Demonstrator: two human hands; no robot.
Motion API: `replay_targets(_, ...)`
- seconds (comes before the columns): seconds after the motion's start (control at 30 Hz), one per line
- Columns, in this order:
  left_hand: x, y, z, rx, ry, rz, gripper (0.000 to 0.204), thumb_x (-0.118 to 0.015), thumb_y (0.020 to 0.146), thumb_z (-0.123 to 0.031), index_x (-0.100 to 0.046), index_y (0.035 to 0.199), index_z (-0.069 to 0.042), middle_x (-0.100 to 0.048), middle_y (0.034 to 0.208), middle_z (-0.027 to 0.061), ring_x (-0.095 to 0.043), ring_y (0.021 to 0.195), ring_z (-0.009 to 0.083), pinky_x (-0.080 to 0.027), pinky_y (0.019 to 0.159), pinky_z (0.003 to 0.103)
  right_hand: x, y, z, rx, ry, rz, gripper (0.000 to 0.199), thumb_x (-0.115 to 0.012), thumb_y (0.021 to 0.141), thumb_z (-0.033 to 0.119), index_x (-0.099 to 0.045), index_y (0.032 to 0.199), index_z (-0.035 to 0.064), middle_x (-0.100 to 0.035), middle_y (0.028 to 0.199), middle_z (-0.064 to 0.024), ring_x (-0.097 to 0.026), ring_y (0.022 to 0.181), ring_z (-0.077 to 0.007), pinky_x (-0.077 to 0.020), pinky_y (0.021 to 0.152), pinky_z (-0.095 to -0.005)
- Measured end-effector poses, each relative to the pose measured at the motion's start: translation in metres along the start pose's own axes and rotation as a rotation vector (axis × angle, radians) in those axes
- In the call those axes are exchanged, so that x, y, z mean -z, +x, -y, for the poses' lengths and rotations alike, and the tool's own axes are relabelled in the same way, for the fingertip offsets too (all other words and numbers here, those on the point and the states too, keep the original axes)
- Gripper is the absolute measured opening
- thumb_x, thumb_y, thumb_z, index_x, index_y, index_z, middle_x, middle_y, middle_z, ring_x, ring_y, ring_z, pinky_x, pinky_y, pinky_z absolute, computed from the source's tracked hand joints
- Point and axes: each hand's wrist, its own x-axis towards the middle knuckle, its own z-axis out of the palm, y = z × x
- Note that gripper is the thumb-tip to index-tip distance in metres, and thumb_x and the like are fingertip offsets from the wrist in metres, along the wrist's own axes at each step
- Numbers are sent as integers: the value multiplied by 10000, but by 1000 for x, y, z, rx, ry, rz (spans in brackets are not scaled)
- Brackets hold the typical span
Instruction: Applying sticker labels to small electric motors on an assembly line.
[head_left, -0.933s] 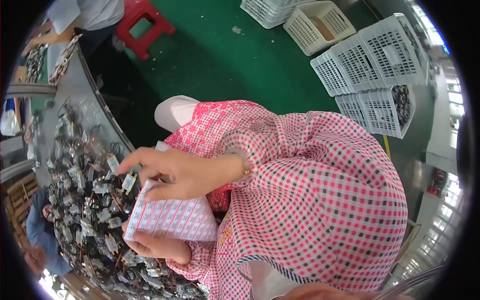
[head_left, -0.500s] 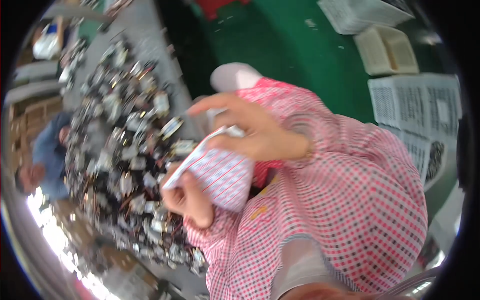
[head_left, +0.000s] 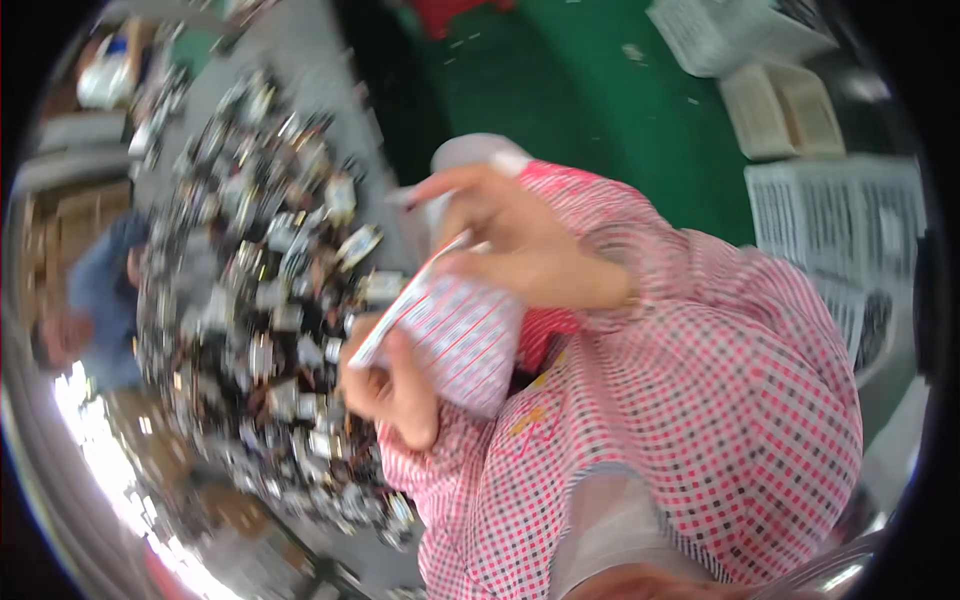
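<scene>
My left hand (head_left: 388, 385) grips the lower left edge of a white sheet (head_left: 455, 335) printed with rows of small pink marks. My right hand (head_left: 515, 240) holds the sheet's upper edge, fingers spread over it. The sheet is tilted and held in the air between both hands, close to my chest. Both arms wear pink checked sleeves (head_left: 700, 400). Just left of the hands lies a grey table (head_left: 300, 60) under a heap of several small dark and silver packaged parts (head_left: 270, 300). The picture is blurred.
Another person in a blue top (head_left: 95, 300) is at the far side of the table, at the left. White perforated crates (head_left: 840, 225) and a cream crate (head_left: 785, 110) stand on the green floor (head_left: 560, 90) at the right.
The view has swung and blurred. Both hands have lifted the sheet off the heap and tilted it up toward my chest; the right hand has shifted to its upper edge.
</scene>
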Motion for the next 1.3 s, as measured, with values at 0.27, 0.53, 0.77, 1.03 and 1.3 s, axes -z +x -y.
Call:
replay_targets(0.27, -24, 15, -16, 99, 322, -31, 203, -553, 900, -146, -541, 835, 46, -544, 774, 50, -451, 675, 96, -415, 603, 266, 11, 20, -22, 650, -892, 1, 516, -539, 776, 115, -412, 1264, 9, -551, 839, -77, -525, 789, -240, -395, 738, -362)
replay_targets(0.53, -65, 32, -41, 10, 610, 253, 312, -628, 849, -247, -597, 911, 57, -612, 787, 216, -554, 691, 253, -460, 681, 373, 63, -1, -14, 587, -754, -198, 522, -576, 733, 96, -422, 1227, 27, -585, 889, -95, -545, 859, -271, -379, 768, -375)
replay_targets(0.77, -108, 30, -65, 53, 956, 383, 453, -559, 873, -350, -578, 1005, 83, -608, 855, 253, -579, 792, 320, -449, 758, 393, 95, -18, -19, 545, -718, -237, 486, -569, 747, 111, -425, 1202, 23, -575, 905, -96, -537, 867, -269, -386, 738, -383)
replay_targets(1.03, -111, 30, -64, 283, 868, 272, 506, -566, 861, -382, -539, 1169, 18, -570, 1098, 242, -555, 966, 323, -424, 858, 372, 93, -18, -23, 720, -880, -303, 335, -506, 782, 137, -512, 1084, -6, -548, 825, -71, -519, 808, -219, -384, 720, -358)
replay_targets(1.3, -94, 31, -25, 277, 432, 86, 188, -570, 885, -153, -553, 864, 34, -534, 802, 28, -450, 708, 104, -411, 611, 272, 64, -7, -24, 690, -934, -426, 322, -544, 713, 125, -565, 1001, -16, -571, 837, -98, -559, 772, -237, -428, 704, -376)
